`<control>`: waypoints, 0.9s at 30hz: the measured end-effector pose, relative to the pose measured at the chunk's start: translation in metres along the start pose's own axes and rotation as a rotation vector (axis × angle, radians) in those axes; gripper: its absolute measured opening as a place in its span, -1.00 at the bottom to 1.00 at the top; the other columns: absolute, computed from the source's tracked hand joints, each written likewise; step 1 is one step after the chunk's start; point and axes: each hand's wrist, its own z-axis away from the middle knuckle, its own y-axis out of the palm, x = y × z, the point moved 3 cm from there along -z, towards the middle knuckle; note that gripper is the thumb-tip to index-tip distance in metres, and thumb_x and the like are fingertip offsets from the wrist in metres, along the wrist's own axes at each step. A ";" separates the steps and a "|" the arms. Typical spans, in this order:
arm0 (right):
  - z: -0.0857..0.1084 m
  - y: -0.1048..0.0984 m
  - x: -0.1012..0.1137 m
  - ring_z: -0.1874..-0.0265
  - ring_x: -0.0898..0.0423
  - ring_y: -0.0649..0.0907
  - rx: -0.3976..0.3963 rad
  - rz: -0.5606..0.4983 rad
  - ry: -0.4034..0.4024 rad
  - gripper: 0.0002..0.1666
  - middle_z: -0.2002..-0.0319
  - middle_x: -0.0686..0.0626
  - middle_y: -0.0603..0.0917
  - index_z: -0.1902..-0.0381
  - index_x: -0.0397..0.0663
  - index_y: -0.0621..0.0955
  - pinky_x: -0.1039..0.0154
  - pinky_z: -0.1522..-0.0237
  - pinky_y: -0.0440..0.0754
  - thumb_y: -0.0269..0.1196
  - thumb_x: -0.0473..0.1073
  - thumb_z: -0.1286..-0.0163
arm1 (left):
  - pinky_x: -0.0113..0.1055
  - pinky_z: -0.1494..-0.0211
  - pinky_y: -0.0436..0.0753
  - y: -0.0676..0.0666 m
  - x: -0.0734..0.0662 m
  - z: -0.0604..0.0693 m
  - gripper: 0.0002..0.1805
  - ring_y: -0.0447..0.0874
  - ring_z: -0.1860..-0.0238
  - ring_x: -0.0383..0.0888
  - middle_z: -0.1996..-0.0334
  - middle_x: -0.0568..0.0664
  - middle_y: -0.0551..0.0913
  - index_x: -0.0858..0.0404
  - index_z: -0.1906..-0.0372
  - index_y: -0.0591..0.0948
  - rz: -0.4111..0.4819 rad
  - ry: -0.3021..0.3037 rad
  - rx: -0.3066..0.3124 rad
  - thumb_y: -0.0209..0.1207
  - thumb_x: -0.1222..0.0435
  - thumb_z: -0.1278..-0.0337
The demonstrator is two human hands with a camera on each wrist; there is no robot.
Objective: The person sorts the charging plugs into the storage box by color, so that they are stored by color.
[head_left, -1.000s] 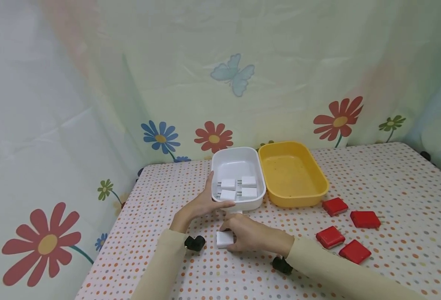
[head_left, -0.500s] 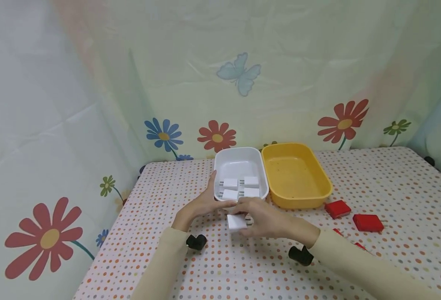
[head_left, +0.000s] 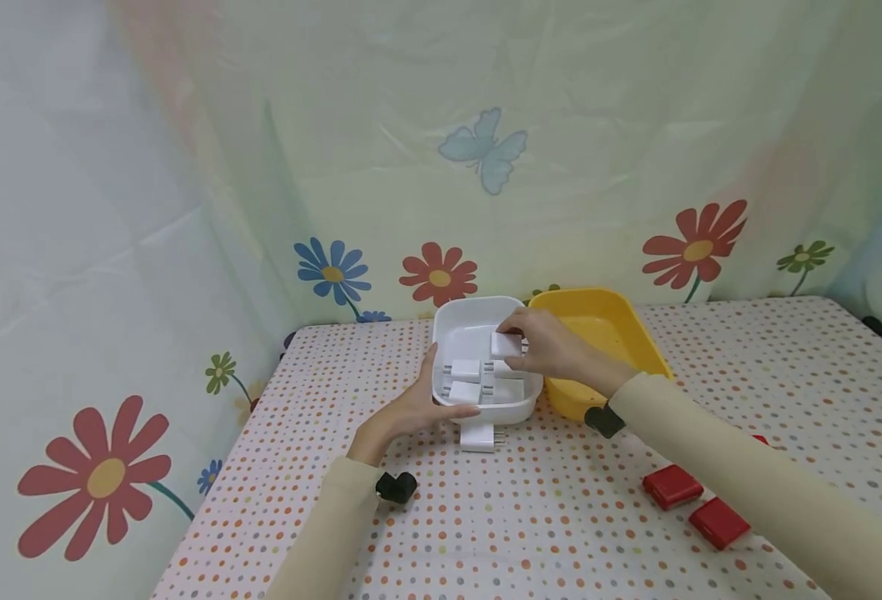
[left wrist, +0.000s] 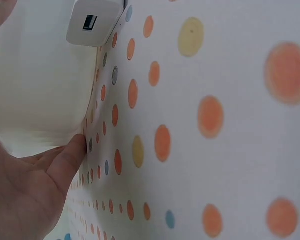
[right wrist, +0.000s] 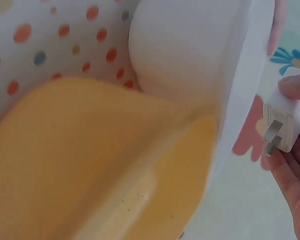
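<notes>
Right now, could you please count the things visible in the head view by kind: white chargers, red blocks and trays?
White chargers: 6
Red blocks: 3 showing, one mostly hidden by the right sleeve
Trays: 2
Total: 11

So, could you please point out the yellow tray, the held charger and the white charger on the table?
Yellow tray (head_left: 610,335): head view, bare inner floor.
Held charger (right wrist: 284,114): right wrist view, face with prongs.
Table charger (left wrist: 96,21): left wrist view, end with port.

Soft, even light is spreading.
Right wrist view: the yellow plastic tray (right wrist: 65,150) is blurring, seemingly out of focus.
</notes>
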 end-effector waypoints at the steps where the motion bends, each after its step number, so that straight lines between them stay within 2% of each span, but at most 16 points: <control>1: -0.004 0.001 -0.003 0.18 -0.11 0.67 0.004 0.012 0.008 -0.55 0.10 -0.29 0.73 -0.01 -0.49 0.68 0.00 0.00 0.73 0.53 -0.40 -0.17 | 0.26 -0.53 0.20 0.000 0.001 0.000 0.43 0.06 -0.61 0.16 -0.67 0.13 -0.04 -0.05 -0.69 -0.41 -0.004 -0.009 0.000 0.49 -0.09 -0.12; 5: -0.021 0.011 -0.013 0.08 -0.16 0.68 0.052 0.050 0.079 -0.53 0.04 -0.31 0.72 -0.05 -0.50 0.67 -0.03 -0.13 0.67 0.52 -0.38 -0.21 | 0.27 -0.52 0.21 0.000 0.003 0.003 0.44 0.07 -0.61 0.17 -0.67 0.12 -0.03 -0.09 -0.69 -0.42 -0.015 -0.037 -0.001 0.49 -0.13 -0.09; 10: -0.041 0.021 -0.023 -0.02 -0.22 0.67 0.107 0.056 0.146 -0.56 -0.04 -0.37 0.72 -0.08 -0.53 0.66 -0.07 -0.22 0.62 0.47 -0.45 -0.25 | 0.26 -0.51 0.24 0.000 0.002 0.002 0.44 0.12 -0.59 0.14 -0.66 0.09 0.03 -0.09 -0.69 -0.40 0.004 -0.020 -0.001 0.50 -0.11 -0.09; 16: -0.051 0.030 -0.030 0.06 -0.19 0.65 0.133 0.025 0.222 -0.60 0.01 -0.37 0.72 -0.03 -0.54 0.66 -0.08 -0.20 0.63 0.44 -0.49 -0.22 | 0.24 -0.53 0.23 -0.001 0.004 0.000 0.43 0.11 -0.59 0.09 -0.64 0.03 0.06 -0.10 -0.69 -0.40 0.023 -0.015 0.000 0.51 -0.08 -0.09; 21: -0.051 0.037 -0.036 0.11 -0.18 0.62 0.142 0.019 0.284 -0.64 0.01 -0.39 0.70 -0.05 -0.57 0.64 -0.07 -0.17 0.64 0.29 -0.51 -0.29 | 0.20 -0.54 0.21 0.000 0.002 0.000 0.44 0.15 -0.58 0.03 -0.62 -0.01 0.12 -0.08 -0.69 -0.39 0.031 -0.001 0.001 0.52 -0.07 -0.09; 23: -0.051 0.040 -0.038 0.11 -0.19 0.62 0.139 0.027 0.293 -0.64 0.00 -0.39 0.69 -0.07 -0.57 0.63 -0.07 -0.17 0.63 0.21 -0.52 -0.32 | 0.18 -0.55 0.21 0.000 0.002 -0.001 0.44 0.15 -0.57 0.00 -0.62 -0.03 0.13 -0.08 -0.69 -0.39 0.029 0.003 0.001 0.52 -0.06 -0.09; 27: -0.054 0.042 -0.042 0.14 -0.20 0.61 0.120 0.053 0.253 -0.68 0.07 -0.39 0.68 -0.03 -0.58 0.64 -0.08 -0.15 0.63 0.12 -0.51 -0.38 | 0.18 -0.55 0.20 0.000 0.002 -0.001 0.42 0.14 -0.58 0.00 -0.63 0.00 0.11 -0.07 -0.69 -0.38 0.036 0.020 -0.001 0.52 -0.05 -0.10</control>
